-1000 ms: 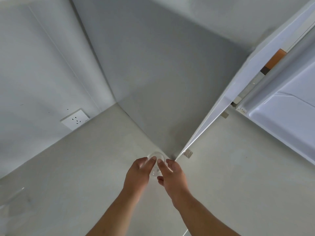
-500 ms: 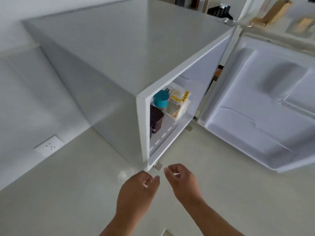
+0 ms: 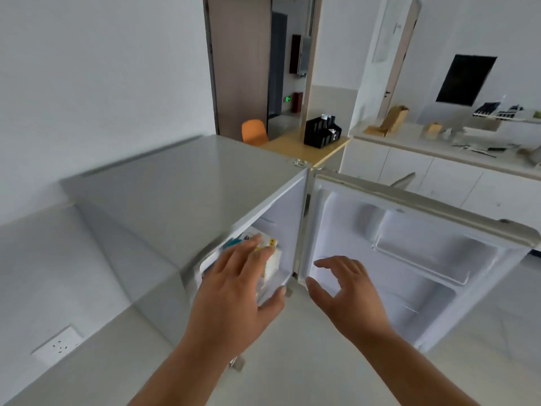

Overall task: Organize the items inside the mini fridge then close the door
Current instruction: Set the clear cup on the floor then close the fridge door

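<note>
Mini fridge (image 3: pixel 175 183): open, silver top facing us.
Left hand (image 3: pixel 234 288): fingers spread, holding nothing, right at the opening.
Packets (image 3: pixel 270 247): yellow-white, inside the fridge; print too blurred to read.
Right hand (image 3: pixel 342 288): fingers splayed, empty, before the door (image 3: pixel 409 259) liner.

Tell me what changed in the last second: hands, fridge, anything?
Both hands let go of the small clear round thing beside the fridge and rose to its opening. The left hand, spread open, now reaches in front of the yellow carton; the right hand hovers open before the inside of the door. The door stayed open, the carton stayed inside.
</note>
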`<state>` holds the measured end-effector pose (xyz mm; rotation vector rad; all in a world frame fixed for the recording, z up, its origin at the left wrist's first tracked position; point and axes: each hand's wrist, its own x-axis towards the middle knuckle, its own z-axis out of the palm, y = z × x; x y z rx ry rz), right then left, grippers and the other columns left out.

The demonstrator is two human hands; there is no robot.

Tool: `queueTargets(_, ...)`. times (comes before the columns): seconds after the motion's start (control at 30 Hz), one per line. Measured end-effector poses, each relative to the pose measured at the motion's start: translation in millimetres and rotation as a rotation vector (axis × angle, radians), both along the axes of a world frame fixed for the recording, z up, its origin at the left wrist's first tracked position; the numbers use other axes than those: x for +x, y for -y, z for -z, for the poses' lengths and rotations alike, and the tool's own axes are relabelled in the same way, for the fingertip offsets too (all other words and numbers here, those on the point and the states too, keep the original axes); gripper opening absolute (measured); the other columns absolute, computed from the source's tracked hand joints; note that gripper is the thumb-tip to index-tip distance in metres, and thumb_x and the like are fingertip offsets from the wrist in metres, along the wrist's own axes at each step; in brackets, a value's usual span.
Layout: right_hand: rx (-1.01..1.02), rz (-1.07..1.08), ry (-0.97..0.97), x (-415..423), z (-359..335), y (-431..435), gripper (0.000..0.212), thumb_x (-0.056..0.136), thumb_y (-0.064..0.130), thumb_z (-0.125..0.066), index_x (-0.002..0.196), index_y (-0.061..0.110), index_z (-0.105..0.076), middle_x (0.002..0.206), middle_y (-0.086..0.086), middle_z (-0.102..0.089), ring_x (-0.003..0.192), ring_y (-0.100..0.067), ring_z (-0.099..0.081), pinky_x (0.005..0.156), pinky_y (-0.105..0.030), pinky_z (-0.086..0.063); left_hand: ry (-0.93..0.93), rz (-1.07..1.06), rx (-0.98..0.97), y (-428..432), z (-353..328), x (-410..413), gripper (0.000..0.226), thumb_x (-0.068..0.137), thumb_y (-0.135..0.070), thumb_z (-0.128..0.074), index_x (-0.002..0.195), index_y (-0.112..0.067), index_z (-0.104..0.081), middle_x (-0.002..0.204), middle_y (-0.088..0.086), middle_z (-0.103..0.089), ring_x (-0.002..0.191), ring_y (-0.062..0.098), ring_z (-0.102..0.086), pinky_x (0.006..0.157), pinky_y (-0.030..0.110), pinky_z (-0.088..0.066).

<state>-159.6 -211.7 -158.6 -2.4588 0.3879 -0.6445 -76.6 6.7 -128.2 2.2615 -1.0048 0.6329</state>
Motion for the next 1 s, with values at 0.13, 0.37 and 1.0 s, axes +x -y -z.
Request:
queueTargets(0.13, -0.246, 0.026, 0.041, 7.8, -58.0, 41.8, 0.048, 0.088, 0.057, -0.065, 0.126, 0.028, -0.068, 0.129, 0.008, -0.067, 0.129, -0.018, -0.051, 0.099, -0.034, -0.047, 0.028, -0.186, 0.145, -6.8, -56.2, 26.6, 0.075, 0.077, -0.057, -0.074, 0.142, -0.022, -0.055, 0.152, 0.008, -0.055, 0.137, 0.035, -0.052, 0.110, 0.055, -0.047)
queueTargets(0.37, -0.506, 0.175, -0.147, 11.1, -113.8, 125.5, 0.076, 0.088, 0.072, -0.056, 0.150, 0.029, -0.048, 0.153, 0.001, -0.052, 0.146, -0.025, -0.037, 0.118, -0.046, -0.035, -0.168, -0.311, 0.477, -13.1, -92.1, 73.7, 0.096, 0.082, -0.074, -0.062, 0.160, -0.033, -0.026, 0.171, -0.001, -0.026, 0.155, 0.027, -0.025, 0.126, 0.048, -0.024)
queueTargets(1.0, -0.618, 0.295, -0.447, -61.5, -92.8, 183.0, 0.052, 0.104, 0.052, -0.036, 0.154, 0.036, -0.037, 0.128, 0.003, -0.059, 0.113, -0.024, -0.058, 0.095, -0.039, -0.051, -0.224, -0.335, 0.499, -10.8, -86.6, 79.7, 0.070, 0.092, -0.063, -0.050, 0.155, -0.037, -0.037, 0.164, -0.010, -0.040, 0.149, 0.020, -0.036, 0.120, 0.043, -0.032)
